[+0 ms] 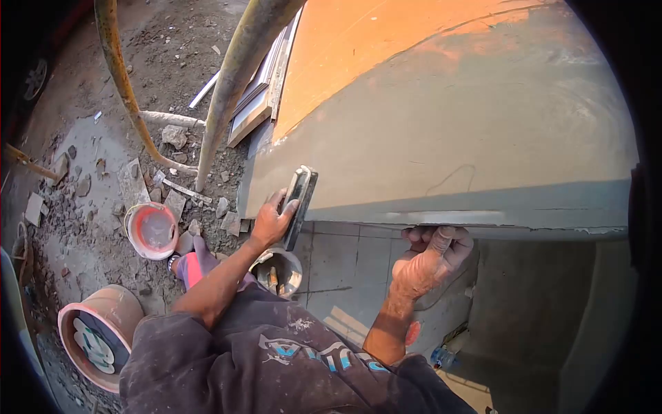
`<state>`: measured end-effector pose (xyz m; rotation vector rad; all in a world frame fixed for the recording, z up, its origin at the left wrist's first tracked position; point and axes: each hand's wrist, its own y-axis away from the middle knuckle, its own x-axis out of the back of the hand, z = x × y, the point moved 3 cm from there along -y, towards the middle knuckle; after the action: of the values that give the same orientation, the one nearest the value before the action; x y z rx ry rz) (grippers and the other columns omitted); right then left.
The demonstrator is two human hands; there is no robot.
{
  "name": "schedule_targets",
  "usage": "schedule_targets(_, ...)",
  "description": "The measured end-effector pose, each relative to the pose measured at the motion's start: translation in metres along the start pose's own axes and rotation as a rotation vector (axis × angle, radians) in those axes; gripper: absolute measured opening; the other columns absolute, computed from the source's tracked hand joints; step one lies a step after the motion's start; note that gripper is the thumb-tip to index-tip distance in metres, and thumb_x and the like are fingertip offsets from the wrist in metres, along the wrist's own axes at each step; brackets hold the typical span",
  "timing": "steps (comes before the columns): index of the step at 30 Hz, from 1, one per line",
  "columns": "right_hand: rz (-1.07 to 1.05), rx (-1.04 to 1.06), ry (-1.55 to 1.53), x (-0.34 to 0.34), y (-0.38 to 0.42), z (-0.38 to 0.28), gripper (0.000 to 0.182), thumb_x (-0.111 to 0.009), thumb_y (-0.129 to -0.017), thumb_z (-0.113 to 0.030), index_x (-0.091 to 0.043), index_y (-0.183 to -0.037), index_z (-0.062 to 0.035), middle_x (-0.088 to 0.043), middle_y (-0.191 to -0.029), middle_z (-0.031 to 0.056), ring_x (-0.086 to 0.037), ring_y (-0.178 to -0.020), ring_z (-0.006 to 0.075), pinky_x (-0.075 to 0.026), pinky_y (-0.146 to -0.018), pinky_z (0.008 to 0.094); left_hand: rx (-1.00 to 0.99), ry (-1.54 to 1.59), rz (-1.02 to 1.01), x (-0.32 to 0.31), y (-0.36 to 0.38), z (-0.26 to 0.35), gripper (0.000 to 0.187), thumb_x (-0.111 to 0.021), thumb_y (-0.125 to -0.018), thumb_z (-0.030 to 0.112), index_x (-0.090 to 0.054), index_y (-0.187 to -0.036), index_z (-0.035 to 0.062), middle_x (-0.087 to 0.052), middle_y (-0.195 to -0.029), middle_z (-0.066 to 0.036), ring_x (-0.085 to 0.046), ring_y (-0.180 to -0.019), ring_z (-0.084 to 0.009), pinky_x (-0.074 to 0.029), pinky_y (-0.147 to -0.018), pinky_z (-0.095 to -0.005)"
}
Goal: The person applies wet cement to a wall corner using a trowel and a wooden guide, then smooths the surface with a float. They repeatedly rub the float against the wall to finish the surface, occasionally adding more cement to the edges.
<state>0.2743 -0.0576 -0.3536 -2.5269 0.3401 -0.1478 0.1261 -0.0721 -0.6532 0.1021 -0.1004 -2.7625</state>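
My left hand [274,219] is closed on a plastering float [303,201], a long narrow tool with a dark side and a cement-smeared face. It is held upright beside the left end of the grey plastered wall [414,152]. Under the wall's lower edge, my right hand [434,257] is curled, fingers wrapped around a flat shiny blade [448,218] lying along that edge; its handle is hidden by the fingers. Below my left forearm stands a bucket [293,265] with a wooden-handled tool [274,279] in it.
A pinkish bucket [153,231] stands on the rubble-strewn ground, with a larger tub [103,310] nearer. Yellow scaffold poles [238,76] rise at the left. Boards [258,100] lean by the wall's orange part [386,34]. A plastic bottle [443,357] lies beneath my right arm.
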Motion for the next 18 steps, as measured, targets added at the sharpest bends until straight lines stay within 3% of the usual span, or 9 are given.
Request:
schedule_targets(2, 0.010, 0.004, -0.025, -0.006, 0.000, -0.001, 0.044, -0.076, -0.088, -0.038, -0.047, -0.099, -0.0058, -0.056, -0.071, 0.0062, -0.056, -0.055, 0.0147, -0.052, -0.047, 0.0290, 0.219, -0.098, 0.078, -0.002, -0.031, -0.083, 0.056, -0.060, -0.094, 0.044, -0.058, -0.128, -0.0003, -0.065, -0.111, -0.025, -0.064, -0.105, -0.0383, -0.048, -0.093, -0.0433)
schedule_targets(5, 0.029, -0.050, -0.016, 0.001, 0.000, 0.001, 0.041, -0.076, -0.088, -0.038, -0.048, -0.100, -0.0117, -0.056, -0.072, 0.0041, -0.054, -0.058, 0.0133, -0.052, -0.047, 0.0287, 0.220, -0.052, 0.121, -0.010, -0.099, -0.088, 0.063, -0.059, -0.094, 0.047, -0.058, -0.127, -0.0068, -0.062, -0.121, -0.030, -0.060, -0.115, -0.0412, -0.046, -0.098, -0.0442)
schedule_targets(8, 0.045, -0.040, -0.042, -0.002, 0.001, 0.001, 0.037, -0.074, -0.089, -0.037, -0.048, -0.101, -0.0136, -0.057, -0.074, 0.0035, -0.053, -0.057, 0.0129, -0.052, -0.046, 0.0298, 0.036, -0.010, 0.146, -0.006, -0.113, 0.043, 0.062, -0.058, -0.094, 0.046, -0.058, -0.126, -0.0071, -0.061, -0.122, -0.030, -0.059, -0.115, -0.0424, -0.047, -0.098, -0.0435)
schedule_targets(10, 0.026, -0.028, -0.032, -0.001, 0.003, 0.002, 0.029, -0.069, -0.093, -0.037, -0.051, -0.104, -0.0173, -0.053, -0.070, 0.0015, -0.051, -0.057, 0.0136, -0.050, -0.047, 0.0296, -0.227, 0.088, 0.096, -0.007, -0.075, 0.093, 0.053, -0.062, -0.094, 0.037, -0.058, -0.122, -0.0068, -0.062, -0.107, -0.025, -0.062, -0.101, -0.0389, -0.048, -0.091, -0.0416)
schedule_targets(11, 0.013, -0.021, -0.032, -0.002, 0.003, 0.003, 0.025, -0.067, -0.095, -0.038, -0.053, -0.105, -0.0192, -0.050, -0.069, 0.0004, -0.051, -0.057, 0.0140, -0.049, -0.047, 0.0295, -0.216, 0.029, 0.056, -0.006, -0.046, 0.102, 0.047, -0.065, -0.094, 0.032, -0.059, -0.122, -0.0047, -0.060, -0.104, -0.024, -0.061, -0.095, -0.0373, -0.049, -0.088, -0.0410)
schedule_targets(12, 0.017, -0.028, -0.026, -0.002, 0.002, 0.003, 0.025, -0.067, -0.095, -0.038, -0.053, -0.105, -0.0195, -0.051, -0.069, 0.0005, -0.051, -0.057, 0.0140, -0.048, -0.047, 0.0295, -0.279, 0.080, 0.061, -0.005, -0.016, 0.089, 0.046, -0.065, -0.094, 0.032, -0.059, -0.123, -0.0033, -0.061, -0.106, -0.023, -0.061, -0.096, -0.0374, -0.048, -0.089, -0.0421)
schedule_targets(15, 0.072, -0.033, 0.029, -0.003, 0.002, 0.001, 0.026, -0.067, -0.095, -0.039, -0.055, -0.108, -0.0205, -0.057, -0.073, 0.0014, -0.050, -0.055, 0.0146, -0.047, -0.046, 0.0304, -0.035, 0.001, 0.081, -0.005, 0.016, -0.010, 0.050, -0.066, -0.094, 0.033, -0.058, -0.128, -0.0021, -0.063, -0.113, -0.023, -0.062, -0.108, -0.0376, -0.048, -0.095, -0.0417)
schedule_targets(17, 0.085, -0.011, 0.010, -0.001, 0.003, 0.002, 0.033, -0.064, -0.096, -0.037, -0.050, -0.118, -0.0166, -0.057, -0.073, 0.0028, -0.052, -0.055, 0.0122, -0.053, -0.044, 0.0304, 0.364, -0.060, 0.153, -0.008, -0.018, -0.081, 0.061, -0.062, -0.094, 0.043, -0.056, -0.128, -0.0069, -0.063, -0.121, -0.026, -0.062, -0.111, -0.0390, -0.048, -0.096, -0.0417)
schedule_targets(18, 0.089, 0.000, -0.006, -0.001, 0.003, 0.003, 0.036, -0.063, -0.097, -0.035, -0.048, -0.122, -0.0146, -0.057, -0.073, 0.0034, -0.053, -0.055, 0.0110, -0.056, -0.043, 0.0303, 0.358, -0.026, 0.136, -0.009, -0.051, -0.099, 0.065, -0.058, -0.094, 0.046, -0.056, -0.128, -0.0085, -0.062, -0.122, -0.028, -0.061, -0.113, -0.0393, -0.047, -0.097, -0.0425)
